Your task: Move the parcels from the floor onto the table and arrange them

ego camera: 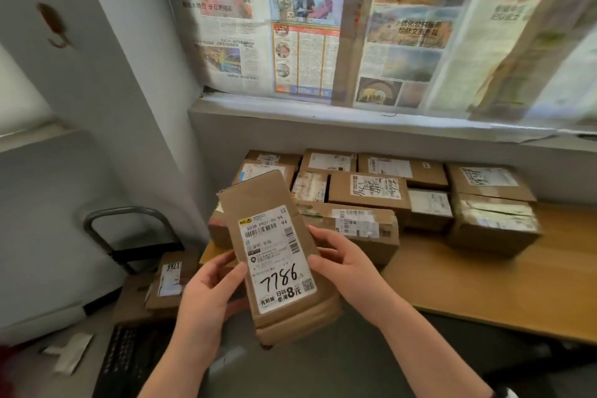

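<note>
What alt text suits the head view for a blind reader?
The left hand and right hand hold a brown parcel labelled 7786 in front of a wooden table, where more parcels sit in rows below a newspaper-covered window.

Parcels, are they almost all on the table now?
It looks well along. Many boxes already sit packed together on the table. The left hand and right hand hold the parcel marked 7786. At least one more parcel waits low down at the left, off the table.
</note>
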`<state>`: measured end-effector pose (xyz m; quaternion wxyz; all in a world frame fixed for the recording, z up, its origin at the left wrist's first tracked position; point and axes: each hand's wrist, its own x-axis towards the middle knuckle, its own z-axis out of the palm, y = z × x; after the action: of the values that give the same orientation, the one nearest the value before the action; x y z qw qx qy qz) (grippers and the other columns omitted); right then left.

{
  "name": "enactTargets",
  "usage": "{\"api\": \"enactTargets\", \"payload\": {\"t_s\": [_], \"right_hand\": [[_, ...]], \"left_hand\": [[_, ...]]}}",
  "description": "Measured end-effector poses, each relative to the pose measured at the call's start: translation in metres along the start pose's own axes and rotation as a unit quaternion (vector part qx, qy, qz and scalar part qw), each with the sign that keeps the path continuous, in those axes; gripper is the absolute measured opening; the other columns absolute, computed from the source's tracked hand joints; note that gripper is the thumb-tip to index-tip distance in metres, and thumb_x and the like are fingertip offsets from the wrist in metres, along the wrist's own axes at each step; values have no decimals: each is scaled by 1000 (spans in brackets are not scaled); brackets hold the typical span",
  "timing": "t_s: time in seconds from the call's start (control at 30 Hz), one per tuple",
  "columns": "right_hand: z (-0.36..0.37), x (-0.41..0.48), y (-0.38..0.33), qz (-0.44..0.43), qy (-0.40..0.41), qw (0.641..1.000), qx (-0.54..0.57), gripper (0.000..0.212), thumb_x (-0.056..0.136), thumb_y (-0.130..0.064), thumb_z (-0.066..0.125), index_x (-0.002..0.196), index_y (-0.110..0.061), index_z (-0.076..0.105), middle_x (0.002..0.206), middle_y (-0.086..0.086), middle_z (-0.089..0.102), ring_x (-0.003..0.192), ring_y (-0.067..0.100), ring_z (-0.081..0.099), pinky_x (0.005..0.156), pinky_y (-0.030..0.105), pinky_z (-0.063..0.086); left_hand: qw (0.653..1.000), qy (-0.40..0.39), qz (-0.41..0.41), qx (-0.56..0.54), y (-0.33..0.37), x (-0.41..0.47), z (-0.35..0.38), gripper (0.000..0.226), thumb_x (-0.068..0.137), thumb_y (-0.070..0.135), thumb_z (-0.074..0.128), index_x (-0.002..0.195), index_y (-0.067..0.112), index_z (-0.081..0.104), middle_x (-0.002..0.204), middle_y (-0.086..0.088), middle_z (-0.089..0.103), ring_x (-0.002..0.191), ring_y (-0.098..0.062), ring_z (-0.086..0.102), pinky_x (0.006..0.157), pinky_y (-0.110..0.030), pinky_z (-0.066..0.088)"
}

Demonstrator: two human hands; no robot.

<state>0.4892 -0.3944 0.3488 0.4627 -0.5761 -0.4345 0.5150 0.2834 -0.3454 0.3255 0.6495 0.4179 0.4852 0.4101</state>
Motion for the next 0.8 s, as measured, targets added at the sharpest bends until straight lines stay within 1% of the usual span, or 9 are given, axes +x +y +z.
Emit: {"api": "enactTargets", "payload": {"t_s": [0.1, 0.17, 0.23, 0.27, 0.37, 0.47, 0.57, 0.7, 0.8], "right_hand": [[-22, -30, 10, -1, 57, 998, 34, 32, 86, -23, 65, 109, -44, 56, 108, -17, 65, 101, 3, 62, 75, 23, 56], [-34, -51, 17, -4, 92, 995, 44, 29, 85, -24, 66, 107, -42, 57, 106, -16, 66, 99, 3, 63, 74, 23, 56], [-44, -71, 21, -5, 118, 991, 58, 29, 86, -24, 65, 106, -43, 58, 103, -17, 67, 97, 3, 64, 73, 23, 56], [-49, -82, 23, -5, 127, 990, 67, 29, 86, -23, 65, 106, -43, 58, 100, -17, 68, 95, 3, 65, 71, 23, 56], [-62, -113, 28, -4, 150, 985, 86, 30, 87, -18, 63, 108, -38, 58, 97, -14, 69, 92, 6, 67, 68, 23, 56], [-72, -141, 37, -6, 178, 980, 93, 29, 88, -17, 62, 112, -32, 57, 97, -12, 70, 90, 8, 68, 66, 22, 55], [-83, -168, 50, -4, 216, 972, 97, 29, 89, -16, 61, 112, -33, 58, 98, -15, 70, 93, 5, 66, 68, 21, 55], [-110, -198, 68, 14, 245, 964, 98, 31, 89, -17, 61, 111, -38, 59, 107, -12, 68, 98, 8, 65, 76, 26, 56], [-139, -206, 77, 26, 253, 960, 114, 31, 89, -18, 61, 110, -41, 59, 105, -13, 69, 96, 7, 66, 73, 25, 56]], "left_hand": [[999, -42, -4, 33, -3, -6, 26, 44, 64, 30, 70, 107, 26, 62, 94, 0, 74, 84, -20, 72, 59, -29, 57], [997, -63, -8, 54, -5, -11, 44, 37, 68, 28, 70, 104, 29, 62, 91, 3, 75, 82, -17, 72, 58, -28, 57], [995, -80, -9, 66, -10, -20, 60, 28, 76, 24, 69, 102, 32, 60, 88, 6, 74, 81, -14, 72, 57, -26, 57], [993, -89, -9, 72, -12, -26, 67, 27, 79, 23, 67, 102, 33, 60, 89, 7, 74, 82, -13, 71, 58, -26, 57], [990, -112, -11, 79, -22, -50, 86, 30, 76, 27, 68, 103, 34, 59, 93, 9, 74, 84, -11, 71, 62, -27, 57], [987, -131, -16, 89, -34, -68, 100, 27, 80, 22, 67, 102, 36, 59, 92, 11, 74, 84, -8, 70, 61, -25, 56], [983, -154, -23, 99, -50, -79, 118, 26, 82, 19, 66, 103, 34, 59, 93, 7, 74, 84, -10, 71, 62, -25, 56], [978, -174, -32, 112, -72, -95, 151, 27, 83, 20, 67, 106, 32, 59, 95, 7, 73, 85, -10, 71, 63, -25, 56], [974, -184, -40, 124, -85, -94, 179, 32, 83, 22, 67, 112, 29, 59, 96, 6, 73, 86, -10, 71, 64, -25, 57]]}}
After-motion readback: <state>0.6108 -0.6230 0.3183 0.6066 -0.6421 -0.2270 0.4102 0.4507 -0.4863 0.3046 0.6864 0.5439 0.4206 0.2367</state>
